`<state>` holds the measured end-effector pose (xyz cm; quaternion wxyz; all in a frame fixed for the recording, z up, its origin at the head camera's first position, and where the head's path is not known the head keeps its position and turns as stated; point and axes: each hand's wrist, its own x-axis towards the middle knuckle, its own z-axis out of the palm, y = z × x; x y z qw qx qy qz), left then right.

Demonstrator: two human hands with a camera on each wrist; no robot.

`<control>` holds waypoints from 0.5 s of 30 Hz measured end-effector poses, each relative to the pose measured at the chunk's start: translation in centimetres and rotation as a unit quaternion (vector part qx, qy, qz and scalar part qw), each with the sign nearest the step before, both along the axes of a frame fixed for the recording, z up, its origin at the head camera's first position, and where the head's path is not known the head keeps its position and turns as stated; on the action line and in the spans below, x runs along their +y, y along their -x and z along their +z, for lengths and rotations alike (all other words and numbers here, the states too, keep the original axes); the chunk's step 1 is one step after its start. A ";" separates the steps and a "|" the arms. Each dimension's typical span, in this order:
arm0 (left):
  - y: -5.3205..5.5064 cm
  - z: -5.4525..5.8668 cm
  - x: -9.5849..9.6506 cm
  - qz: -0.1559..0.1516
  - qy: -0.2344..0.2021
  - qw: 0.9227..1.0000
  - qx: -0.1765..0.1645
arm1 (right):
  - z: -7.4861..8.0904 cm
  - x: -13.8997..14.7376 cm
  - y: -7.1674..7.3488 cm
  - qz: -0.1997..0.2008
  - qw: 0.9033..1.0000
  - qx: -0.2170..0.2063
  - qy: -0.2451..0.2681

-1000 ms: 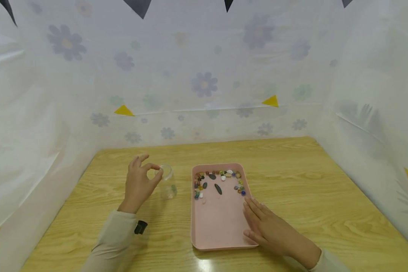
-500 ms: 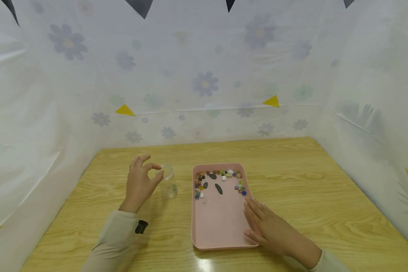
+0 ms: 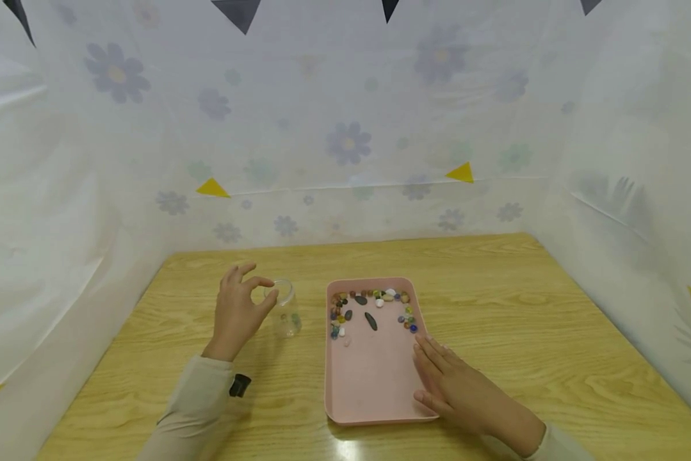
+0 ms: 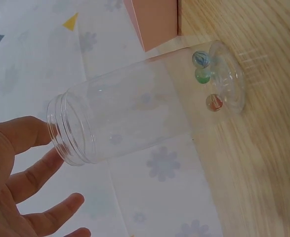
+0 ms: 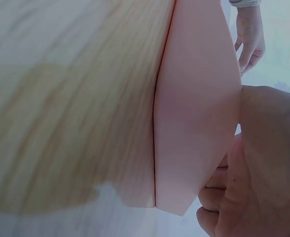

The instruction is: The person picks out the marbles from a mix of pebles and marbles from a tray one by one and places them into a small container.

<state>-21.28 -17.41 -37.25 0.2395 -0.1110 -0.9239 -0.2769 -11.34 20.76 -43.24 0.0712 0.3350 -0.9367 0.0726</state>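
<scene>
My left hand [image 3: 238, 314] is at the mouth of a clear jar [image 3: 287, 310], thumb and forefinger parted right at its rim. In the left wrist view nothing shows between these fingers, and the others are spread. Three glass marbles, one blue-streaked [image 4: 201, 59], one green [image 4: 202, 75] and one red-streaked [image 4: 214, 102], are near the bottom inside the jar [image 4: 135, 108]. A pink tray [image 3: 374, 384] stands to the right of the jar. My right hand [image 3: 466, 387] rests over the tray's right edge, fingers straight and thumb reaching inside.
Several marbles [image 3: 413, 328] and small stones line the tray's far end, with a long dark stone [image 3: 371, 321] nearer its middle. The wooden table [image 3: 495, 294] is enclosed by white flowered sheeting [image 3: 345, 96] at the back and sides.
A reddish marble now shows at the jar's bottom beside the green one. My left thumb and forefinger are slightly further apart. The right hand and tray have stayed put.
</scene>
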 end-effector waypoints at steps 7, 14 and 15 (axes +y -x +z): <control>-0.2 -0.1 -0.1 0.005 0.001 1.000 0.003 | 0.2 -0.2 -0.1 0.003 1.000 -0.005 -0.008; 0.1 0.2 0.3 -0.006 0.010 0.999 0.035 | -0.1 -0.1 -0.1 -0.003 1.000 0.001 -0.002; 0.1 0.3 0.4 -0.010 0.012 0.999 0.043 | -0.1 -0.1 -0.1 0.000 1.000 0.007 -0.003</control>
